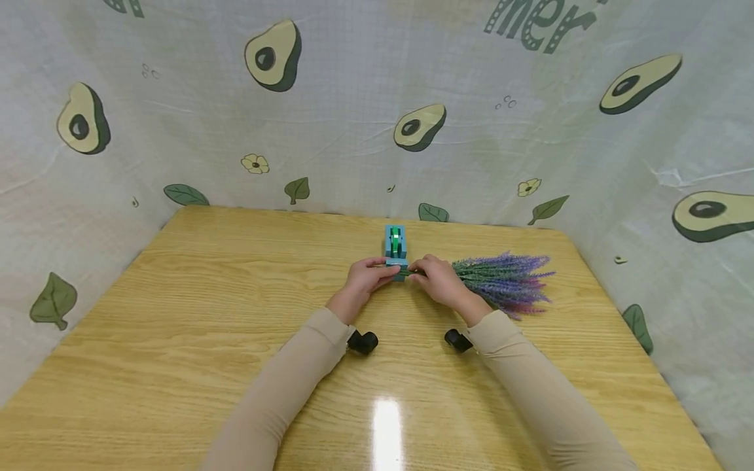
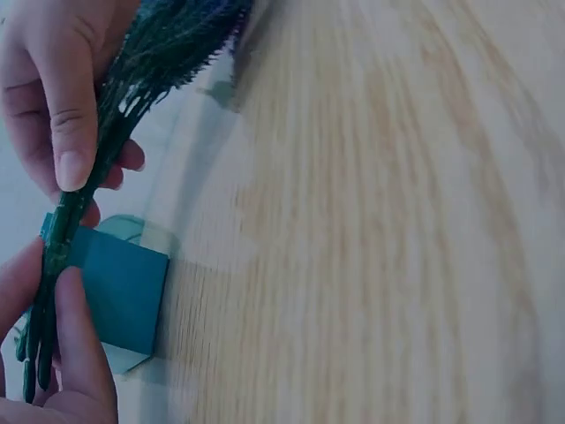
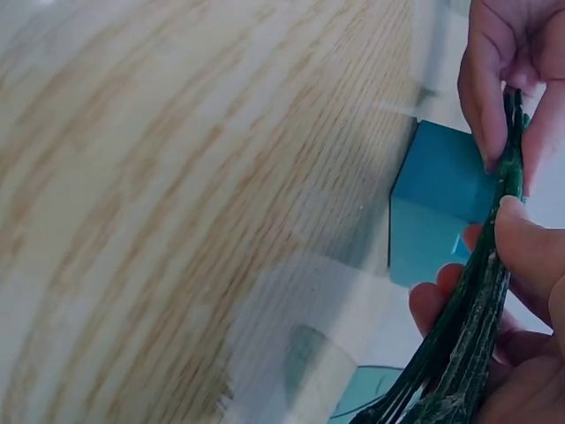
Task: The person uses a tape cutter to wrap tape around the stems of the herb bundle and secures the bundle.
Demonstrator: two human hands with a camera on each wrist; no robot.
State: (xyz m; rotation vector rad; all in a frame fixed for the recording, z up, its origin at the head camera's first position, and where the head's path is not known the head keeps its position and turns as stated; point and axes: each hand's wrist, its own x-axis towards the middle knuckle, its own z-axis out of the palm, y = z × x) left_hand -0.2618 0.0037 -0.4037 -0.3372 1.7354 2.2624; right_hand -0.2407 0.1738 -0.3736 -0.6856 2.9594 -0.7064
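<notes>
A bunch of lavender [image 1: 508, 282], purple and pink at the heads, lies to the right with its green stems [image 2: 58, 243] pointing left. My left hand [image 1: 364, 278] pinches the stem ends between thumb and fingers. Farther up the same stems, my right hand [image 1: 438, 281] grips them with the thumb on one side and fingers on the other. Just beyond the hands stands a blue tape dispenser [image 3: 440, 181] carrying a green tape roll [image 1: 395, 241]. The gripped stems cross over the dispenser's near end, partly covering it.
Everything is on a wooden table [image 1: 235, 314]. Behind it and at both sides hangs a pale cloth [image 1: 347, 78] printed with avocados and leaves. A black wrist camera [image 1: 362, 342] projects from the left cuff, another black camera [image 1: 457, 340] from the right.
</notes>
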